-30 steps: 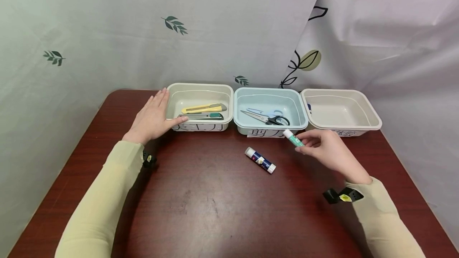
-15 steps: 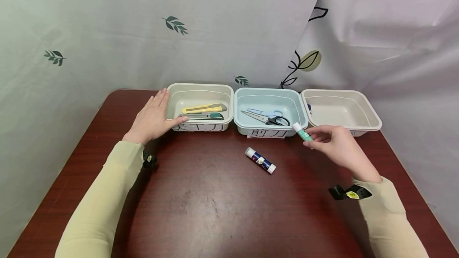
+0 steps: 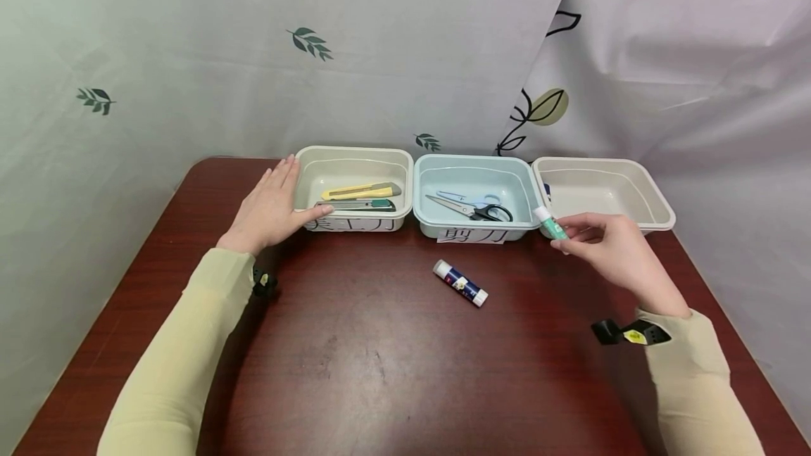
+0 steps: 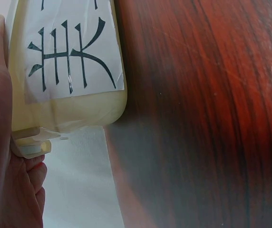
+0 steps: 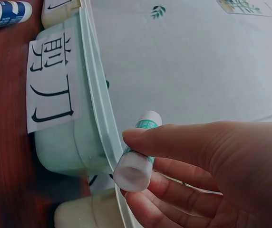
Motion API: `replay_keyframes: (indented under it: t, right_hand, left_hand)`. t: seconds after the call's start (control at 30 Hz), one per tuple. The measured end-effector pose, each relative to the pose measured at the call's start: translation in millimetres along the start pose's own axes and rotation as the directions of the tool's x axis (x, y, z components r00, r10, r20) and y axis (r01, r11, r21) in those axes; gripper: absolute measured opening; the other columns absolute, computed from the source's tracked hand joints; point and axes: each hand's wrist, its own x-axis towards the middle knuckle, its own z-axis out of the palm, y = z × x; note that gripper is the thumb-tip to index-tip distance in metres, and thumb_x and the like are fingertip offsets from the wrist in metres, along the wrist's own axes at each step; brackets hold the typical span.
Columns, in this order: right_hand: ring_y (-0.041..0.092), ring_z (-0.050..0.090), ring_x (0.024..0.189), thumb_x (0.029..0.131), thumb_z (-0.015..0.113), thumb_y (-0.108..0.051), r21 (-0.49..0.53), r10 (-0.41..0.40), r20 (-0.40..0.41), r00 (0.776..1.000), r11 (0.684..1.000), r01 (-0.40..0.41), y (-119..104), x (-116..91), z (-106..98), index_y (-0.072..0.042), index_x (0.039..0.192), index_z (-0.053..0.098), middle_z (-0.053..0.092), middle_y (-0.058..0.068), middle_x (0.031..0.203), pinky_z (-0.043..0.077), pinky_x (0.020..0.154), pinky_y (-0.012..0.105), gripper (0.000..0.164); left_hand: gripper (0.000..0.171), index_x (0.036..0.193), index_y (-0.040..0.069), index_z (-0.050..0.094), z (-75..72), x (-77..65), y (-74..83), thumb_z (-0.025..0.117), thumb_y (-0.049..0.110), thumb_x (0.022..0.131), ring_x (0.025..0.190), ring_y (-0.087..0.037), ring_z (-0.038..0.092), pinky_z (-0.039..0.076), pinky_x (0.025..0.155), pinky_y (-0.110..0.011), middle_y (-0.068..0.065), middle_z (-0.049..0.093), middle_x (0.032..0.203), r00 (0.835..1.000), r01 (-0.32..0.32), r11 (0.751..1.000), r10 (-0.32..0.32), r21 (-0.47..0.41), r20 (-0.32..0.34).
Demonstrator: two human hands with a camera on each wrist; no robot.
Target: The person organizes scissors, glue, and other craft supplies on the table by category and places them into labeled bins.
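Observation:
My right hand point(image 3: 613, 248) pinches a small green-and-white glue stick point(image 3: 553, 224) between thumb and fingers, above the near left corner of the right beige bin point(image 3: 624, 192). In the right wrist view the glue stick point(image 5: 135, 168) points its white end at the camera, beside the rim of the blue bin point(image 5: 62, 147). My left hand point(image 3: 269, 206) rests against the left beige bin point(image 3: 355, 155), fingers straight along its side and thumb across its front rim. A navy-and-white glue stick point(image 3: 460, 283) lies on the table in front of the blue bin.
Inside the left bin are a yellow utility knife point(image 3: 361, 191) and a green-and-grey one point(image 3: 356, 205). Black-handled scissors point(image 3: 472, 208) and light-blue scissors point(image 3: 469, 198) lie in the blue bin. A dark blue object point(image 3: 548, 192) shows partly in the right bin. Behind hangs a pale curtain point(image 3: 405, 55).
My right hand has carried the green glue stick rightward and slightly away from me, from before the blue bin to the right bin's near corner. My left hand has stayed put.

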Motion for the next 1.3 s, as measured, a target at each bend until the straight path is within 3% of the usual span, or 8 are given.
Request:
replay_keyframes:
  t: [0.53,0.83,1.1,1.3]
  right_hand:
    - [-0.001,0.066,0.071,0.086,0.084,-0.013,-0.062,0.052,-0.054,0.997,0.997,-0.056,11.0,5.6,-21.1,-0.001,0.115,0.076,0.073,0.012,0.091,0.05,0.065,0.01,0.032]
    - [-0.008,0.062,0.071,0.086,0.085,-0.021,-0.079,0.123,-0.108,0.987,0.988,-0.132,21.6,14.9,-35.5,-0.002,0.117,0.075,0.074,0.001,0.089,0.048,0.06,0.012,0.038]
    - [-0.009,0.059,0.069,0.087,0.083,-0.028,-0.141,0.187,-0.139,0.973,0.968,-0.206,35.8,26.6,-40.1,-0.002,0.119,0.075,0.076,0.014,0.093,0.046,0.057,0.017,0.042]
    - [-0.01,0.058,0.067,0.088,0.083,-0.028,-0.124,0.22,-0.141,0.965,0.963,-0.238,44.4,36.3,-43.8,0.001,0.119,0.074,0.076,0.009,0.089,0.046,0.056,0.019,0.044]
  left_hand:
    - [0.115,0.161,-0.004,0.008,0.4,0.6,-1.5,0.05,0.078,0.091,0.154,-0.032,0.006,0.001,0.124,-0.043,-0.02,0.008,0.168,1.0,0.006,1.0,-0.006,0.002,0.01]
    - [0.115,0.161,-0.005,0.009,-0.8,-0.1,-0.1,0.05,0.077,0.091,0.154,-0.033,0.007,0.001,0.124,-0.044,-0.02,0.008,0.168,1.0,0.008,1.0,-0.008,-0.004,0.011]
    - [0.114,0.161,-0.005,0.009,-1.0,-1.2,1.1,0.05,0.077,0.091,0.154,-0.033,0.007,0.001,0.124,-0.044,-0.021,0.009,0.168,1.0,0.006,1.0,-0.006,-0.008,0.011]
    - [0.114,0.161,-0.005,0.009,-1.4,-1.5,1.5,0.051,0.076,0.092,0.154,-0.034,0.007,0.001,0.124,-0.044,-0.022,0.01,0.167,1.0,0.002,1.0,-0.002,-0.007,0.005]
